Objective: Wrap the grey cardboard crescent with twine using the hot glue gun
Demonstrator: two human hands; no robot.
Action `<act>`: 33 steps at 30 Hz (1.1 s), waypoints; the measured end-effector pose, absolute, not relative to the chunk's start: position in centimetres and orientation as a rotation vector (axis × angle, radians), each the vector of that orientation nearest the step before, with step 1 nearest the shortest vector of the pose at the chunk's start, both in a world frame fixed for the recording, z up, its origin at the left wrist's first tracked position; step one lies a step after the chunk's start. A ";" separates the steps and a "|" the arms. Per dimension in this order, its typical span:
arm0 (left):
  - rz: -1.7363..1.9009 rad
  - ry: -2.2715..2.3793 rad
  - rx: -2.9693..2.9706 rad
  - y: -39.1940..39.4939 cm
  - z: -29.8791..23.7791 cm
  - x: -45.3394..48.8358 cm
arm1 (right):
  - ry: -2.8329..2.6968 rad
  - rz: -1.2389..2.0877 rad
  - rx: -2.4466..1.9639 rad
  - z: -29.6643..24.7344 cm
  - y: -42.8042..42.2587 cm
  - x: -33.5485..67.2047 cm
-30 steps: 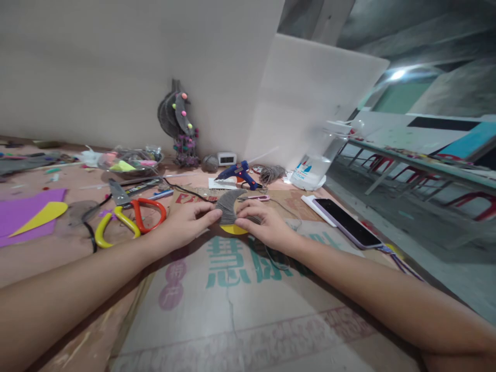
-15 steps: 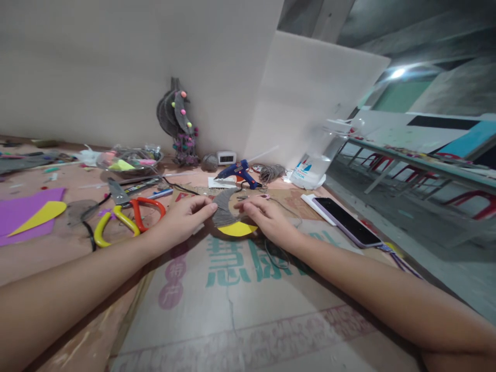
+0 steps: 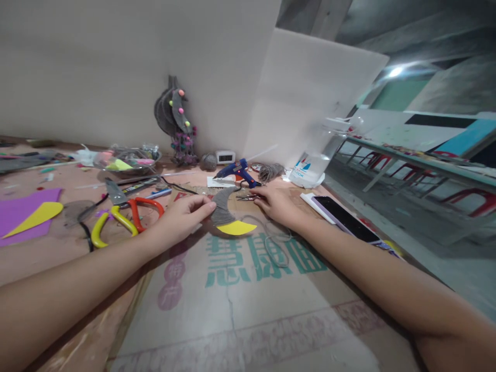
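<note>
Over cardboard (image 3: 217,320), finger-pinching a grey crescent (image 3: 222,207) with left hand (image 3: 191,213), touching small scissors (image 3: 248,198) with right hand (image 3: 278,205), not showing whether gripping.

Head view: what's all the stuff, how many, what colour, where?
Crescent: 1, grey-yellow, centre
Snips: 1, metallic, centre
Scissors: 1, yellow-red handles, left
Glue gun: 1, blue, back
Clock: 1, white, back
Yarn bundles: 2, grey, back
Decoration: 1, mostly grey, back
Bowl: 1, clear, back left
Sheet: 1, purple, left
Teardrop: 1, yellow, on sheet
Jug: 1, clear, back right
Phone: 1, black screen, right
Cardboard: 1, brownish, on table
Small bits: uncountable, mixed, left
Far table: 1, greyish, right
Stools: several, red, far right
Left hand: 1, bare, at crescent
Right hand: 1, bare, at snips
</note>
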State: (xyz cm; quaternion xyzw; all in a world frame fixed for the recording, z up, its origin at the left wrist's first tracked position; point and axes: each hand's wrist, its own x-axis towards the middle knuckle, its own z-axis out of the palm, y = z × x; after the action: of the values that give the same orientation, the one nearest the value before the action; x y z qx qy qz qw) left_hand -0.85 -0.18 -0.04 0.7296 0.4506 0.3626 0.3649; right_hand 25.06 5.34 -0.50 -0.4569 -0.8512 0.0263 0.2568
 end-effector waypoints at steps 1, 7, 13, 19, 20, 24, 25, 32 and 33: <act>0.932 1.158 1.883 -0.3 0.1 -0.8 | -2.339 0.040 -1.237 -0.7 5.4 25.1; 0.902 1.195 1.915 -0.5 0.5 -0.7 | -2.378 -0.177 -1.257 -1.0 5.3 24.8; 0.833 1.229 1.846 -0.1 -0.1 -0.8 | -2.094 -0.093 -1.306 0.8 4.2 24.3; 0.862 1.259 1.919 -0.1 -0.1 -0.9 | -2.480 -0.249 -0.926 2.5 -1.2 20.9; 0.861 1.268 1.930 -0.1 0.0 -0.9 | -2.543 -0.366 -0.875 2.3 -1.8 20.5; 0.871 1.294 1.941 -0.1 -0.1 -0.9 | -2.625 -0.560 -0.775 1.0 -2.4 19.8; 0.879 1.289 1.942 0.0 -0.1 -0.9 | -2.620 -0.562 -0.772 0.7 -2.2 19.9; 0.884 1.293 1.954 0.1 -0.3 -0.8 | -2.643 -0.560 -0.779 0.6 -2.0 19.7; 0.881 1.300 1.953 0.1 -0.3 -0.8 | -2.656 -0.557 -0.776 0.6 -2.1 19.6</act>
State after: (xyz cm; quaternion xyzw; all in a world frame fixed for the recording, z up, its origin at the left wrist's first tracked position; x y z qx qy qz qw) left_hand -0.78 0.08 -0.30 0.7403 0.4928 0.3339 0.3124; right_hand 19.65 -2.06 0.61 -0.2713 -0.9291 -0.1948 0.1587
